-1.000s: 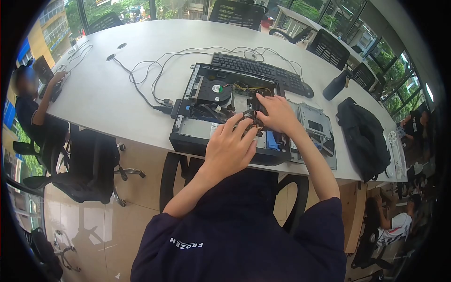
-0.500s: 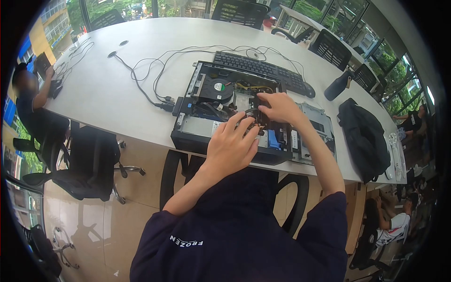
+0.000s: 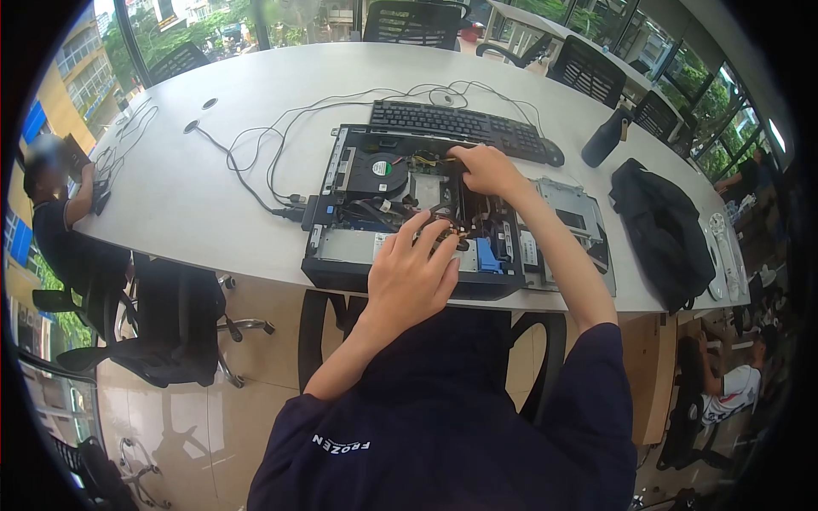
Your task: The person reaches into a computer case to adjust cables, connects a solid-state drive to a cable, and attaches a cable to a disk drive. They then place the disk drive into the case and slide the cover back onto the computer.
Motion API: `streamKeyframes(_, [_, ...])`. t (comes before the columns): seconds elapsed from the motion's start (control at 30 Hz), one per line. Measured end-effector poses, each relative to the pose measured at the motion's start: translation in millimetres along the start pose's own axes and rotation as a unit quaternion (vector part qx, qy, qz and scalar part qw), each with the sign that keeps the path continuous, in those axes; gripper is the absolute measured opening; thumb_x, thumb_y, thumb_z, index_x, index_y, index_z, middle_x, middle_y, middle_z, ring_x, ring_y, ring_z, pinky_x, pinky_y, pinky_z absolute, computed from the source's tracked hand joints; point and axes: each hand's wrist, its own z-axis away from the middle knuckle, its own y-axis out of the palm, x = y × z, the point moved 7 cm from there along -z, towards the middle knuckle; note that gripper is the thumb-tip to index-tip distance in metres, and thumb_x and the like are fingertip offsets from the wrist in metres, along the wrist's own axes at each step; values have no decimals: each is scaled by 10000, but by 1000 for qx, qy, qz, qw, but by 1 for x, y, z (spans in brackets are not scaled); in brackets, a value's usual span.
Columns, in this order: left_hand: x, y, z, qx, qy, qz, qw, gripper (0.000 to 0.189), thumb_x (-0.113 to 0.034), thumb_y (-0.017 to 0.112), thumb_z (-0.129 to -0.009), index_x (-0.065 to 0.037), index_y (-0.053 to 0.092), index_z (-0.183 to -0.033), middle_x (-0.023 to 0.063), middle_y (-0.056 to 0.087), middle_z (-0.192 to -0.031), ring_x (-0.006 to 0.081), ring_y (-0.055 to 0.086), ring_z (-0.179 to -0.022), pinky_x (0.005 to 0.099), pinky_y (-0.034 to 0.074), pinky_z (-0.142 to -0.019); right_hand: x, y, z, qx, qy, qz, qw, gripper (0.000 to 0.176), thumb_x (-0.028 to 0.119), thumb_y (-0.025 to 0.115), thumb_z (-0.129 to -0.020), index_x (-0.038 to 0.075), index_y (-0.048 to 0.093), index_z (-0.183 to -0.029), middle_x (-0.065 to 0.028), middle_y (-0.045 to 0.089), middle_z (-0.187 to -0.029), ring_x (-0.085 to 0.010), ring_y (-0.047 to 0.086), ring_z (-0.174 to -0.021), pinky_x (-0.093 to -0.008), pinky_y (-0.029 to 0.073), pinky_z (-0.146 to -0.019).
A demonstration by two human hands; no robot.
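Note:
An opened desktop computer case [image 3: 341,249] lies at the table's near edge, with a round fan [image 3: 381,173], loose cables [image 3: 375,211] and a blue plastic latch [image 3: 488,254] inside. My left hand [image 3: 411,274] reaches over its front part. Its fingers are spread and bent, with the tips among the cables and small connectors. My right hand [image 3: 487,173] is at the far right part of the case, its fingers curled down beside the thin yellow wires [image 3: 423,159]. What lies between those fingertips is hidden.
Behind the case lie a black keyboard [image 3: 434,121] and a mouse [image 3: 553,153]. To the right are a metal panel [image 3: 562,204], a dark bottle [image 3: 603,140] and a black bag [image 3: 656,230]. A power cable [image 3: 230,157] runs left. Another person [image 3: 72,204] sits at far left.
My right hand has moved from the middle of the case's right side toward its far edge. My left hand stays over the cables, slightly shifted. The view has moved a little.

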Motion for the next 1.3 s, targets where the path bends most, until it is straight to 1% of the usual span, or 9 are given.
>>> streamKeyframes(0.43, [-2, -1, -1, 1, -2, -4, 1000, 297, -221, 659, -887, -83, 698, -1147, 63, 651, -1220, 295, 550, -1260, 399, 493, -923, 1, -1, 4, 4, 43, 22, 999, 468, -5, 590, -792, 78, 595, -1252, -202, 714, -1050, -387, 665, -1055, -484, 504, -927])
streamKeyframes(0.53, [-1, 0, 0, 1, -2, -5, 1000, 302, -220, 664, -880, -87, 698, -1149, 62, 652, -1222, 297, 554, -1257, 400, 495, -923, -2, 1, 3, -42, 17, 26, 999, 481, 12, 632, -745, 56, 615, -1224, -191, 737, -1004, -386, 699, -1002, -476, 535, -881])
streamKeyframes(0.63, [-2, 0, -1, 2, -2, -4, 1000, 305, -220, 668, -875, -87, 700, -1148, 61, 652, -1224, 296, 556, -1259, 400, 496, -919, 1, -10, 12, -47, 3, -19, 999, 455, 57, 626, -774, 40, 655, -1228, -187, 727, -1112, -375, 680, -1076, -459, 527, -942])
streamKeyframes(0.7, [-1, 0, -1, 7, -12, -6, 1000, 298, -184, 683, -854, -106, 715, -1140, 38, 655, -1242, 290, 557, -1254, 406, 506, -908, 11, -13, 25, -21, -68, -75, 995, 454, 179, 662, -842, 42, 661, -1275, -166, 664, -1297, -356, 600, -1229, -456, 463, -1060])
streamKeyframes(0.73, [-2, 1, -3, 7, -9, -5, 1000, 298, -184, 683, -854, -106, 715, -1140, 38, 655, -1242, 290, 557, -1254, 406, 506, -908, 13, -20, 33, -23, -66, -75, 995, 454, 179, 662, -842, 42, 661, -1275, -166, 664, -1297, -356, 600, -1229, -456, 463, -1060])
streamKeyframes(0.83, [-1, 0, -2, 7, -14, -8, 1000, 294, -176, 683, -851, -101, 717, -1134, 43, 658, -1237, 295, 556, -1256, 409, 508, -907, 26, -23, 58, 122, -91, -128, 980, 527, 304, 750, -836, 17, 684, -1272, -171, 618, -1393, -353, 564, -1293, -429, 416, -1139])
streamKeyframes(0.93, [-3, 1, -3, 12, -16, -1, 1000, 292, -168, 684, -847, -97, 719, -1128, 47, 659, -1240, 302, 557, -1257, 413, 508, -910, 35, -33, 70, 107, -92, -82, 987, 575, 314, 778, -809, -2, 677, -1277, -172, 609, -1410, -353, 547, -1313, -422, 419, -1136])
streamKeyframes(1.1, [-3, 1, -4, 16, -18, -4, 1000, 297, -156, 682, -843, -92, 717, -1131, 55, 663, -1250, 319, 565, -1252, 426, 508, -929, 43, -20, 60, 88, -84, 19, 992, 523, 308, 808, -691, -10, 763, -1104, -162, 740, -1179, -338, 716, -1012, -416, 521, -1009])
streamKeyframes(1.3, [-2, 2, -3, 14, -12, -9, 1000, 288, -171, 679, -850, -93, 718, -1125, 57, 659, -1240, 310, 563, -1255, 422, 503, -919, 56, -23, 65, 93, -46, 73, 992, 421, 346, 837, -679, -1, 738, -895, -184, 742, -960, -330, 725, -904, -437, 579, -834])
